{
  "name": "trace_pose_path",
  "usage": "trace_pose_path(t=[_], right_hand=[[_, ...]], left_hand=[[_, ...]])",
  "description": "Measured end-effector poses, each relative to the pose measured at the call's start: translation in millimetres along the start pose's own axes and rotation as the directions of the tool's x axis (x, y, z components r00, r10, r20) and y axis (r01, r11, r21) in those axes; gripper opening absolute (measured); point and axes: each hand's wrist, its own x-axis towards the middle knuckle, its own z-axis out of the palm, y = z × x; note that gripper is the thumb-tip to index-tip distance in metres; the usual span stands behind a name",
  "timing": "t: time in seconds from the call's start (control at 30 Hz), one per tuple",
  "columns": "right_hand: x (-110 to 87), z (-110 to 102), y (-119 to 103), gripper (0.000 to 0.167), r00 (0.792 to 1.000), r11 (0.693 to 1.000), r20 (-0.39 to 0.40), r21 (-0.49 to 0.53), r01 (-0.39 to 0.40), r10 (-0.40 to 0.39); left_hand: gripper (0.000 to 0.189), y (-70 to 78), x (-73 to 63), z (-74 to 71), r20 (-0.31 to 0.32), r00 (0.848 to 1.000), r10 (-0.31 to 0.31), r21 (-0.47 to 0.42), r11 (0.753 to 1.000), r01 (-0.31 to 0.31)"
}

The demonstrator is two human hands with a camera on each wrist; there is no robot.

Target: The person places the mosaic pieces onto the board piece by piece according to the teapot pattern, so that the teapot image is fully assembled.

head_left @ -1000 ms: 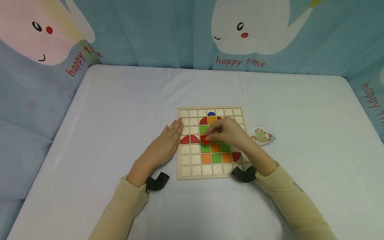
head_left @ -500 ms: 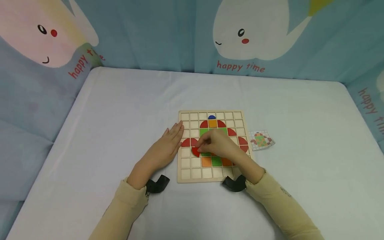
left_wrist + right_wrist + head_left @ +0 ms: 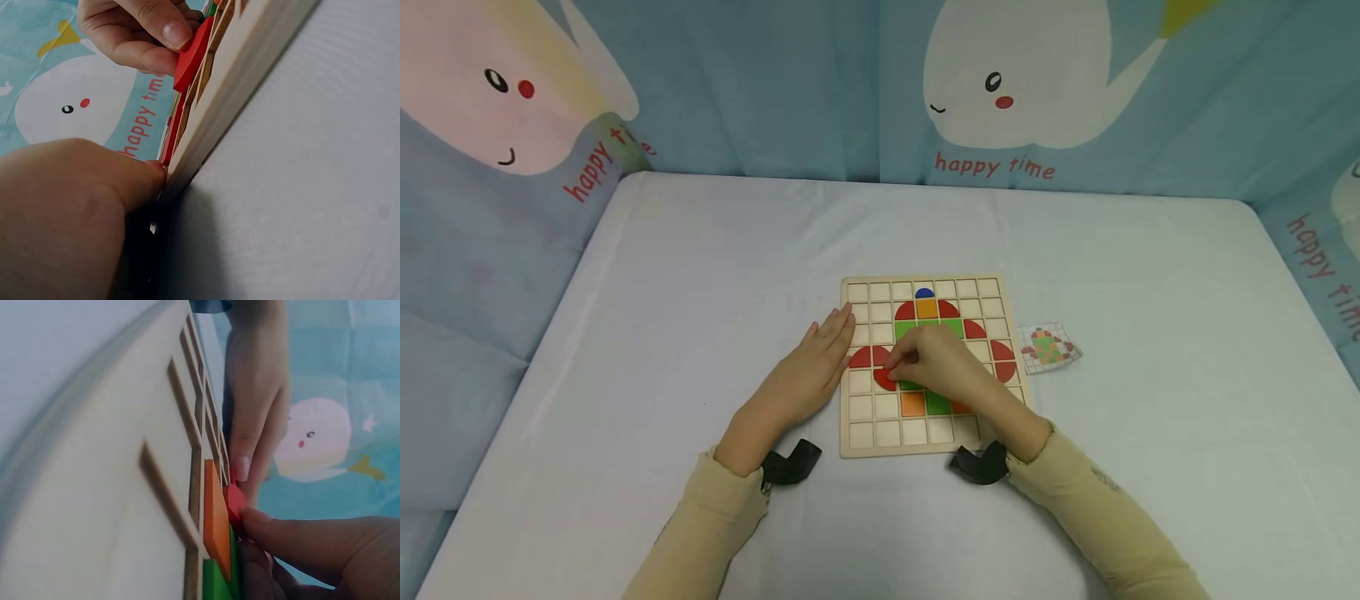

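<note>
My right hand point(image 3: 942, 360) pinches a red quarter-circle tile point(image 3: 883, 381) between thumb and fingertips over the left side of a wooden grid board point(image 3: 880, 453). In the left wrist view this red tile point(image 3: 195, 53) is tilted, partly above the grid ridges. Just above it on the board, two red quarter-circles point(image 3: 861, 357) lie side by side. My left hand point(image 3: 805, 371) lies flat with fingers straight along the board's left edge, fingertips at the rim. Green, orange and red tiles fill the middle cells, partly hidden under my right hand. A blue half-round tile point(image 3: 924, 293) sits in the top row.
Right of the board lies a small paper card point(image 3: 1048, 348) printed with a coloured grid pattern. A white cloth point(image 3: 715, 250) covers the table, and a blue whale-print curtain point(image 3: 820, 92) stands behind it. Black camera mounts point(image 3: 792, 462) project from both wrists near the board's front.
My right hand has moved left with the red quarter-circle tile, from the middle tiles to the cell below the left-hand red pair. My left hand stays at the edge.
</note>
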Motion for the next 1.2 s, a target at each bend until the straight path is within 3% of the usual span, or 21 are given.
trace_pose_path(t=[0.5,0.8,1.03,1.2], right_hand=[[-2.0,2.6,-3.4,0.006,0.999,0.999,-0.036,-0.01,0.031,-0.032],[-0.2,-0.9,-1.3,0.012,0.998,0.997,-0.067,0.076,0.001,0.004],[-1.6,0.0,-4.0,0.009,0.998,1.0,-0.056,-0.003,0.02,-0.02],[-4.0,-1.7,-3.9,0.005,0.999,1.0,-0.032,-0.005,0.018,-0.018]], left_hand=[[0.054,-1.4,-0.1,-0.4,-0.011,1.0,0.011,0.008,1.0,-0.011],[0.054,-1.1,0.2,-0.4,-0.018,1.0,0.01,0.007,1.0,-0.01],[0.054,-2.2,-2.8,1.1,-0.025,1.0,0.006,-0.003,1.0,-0.006],[0.054,-1.8,-4.4,2.0,-0.033,0.999,0.013,0.002,1.0,-0.013]])
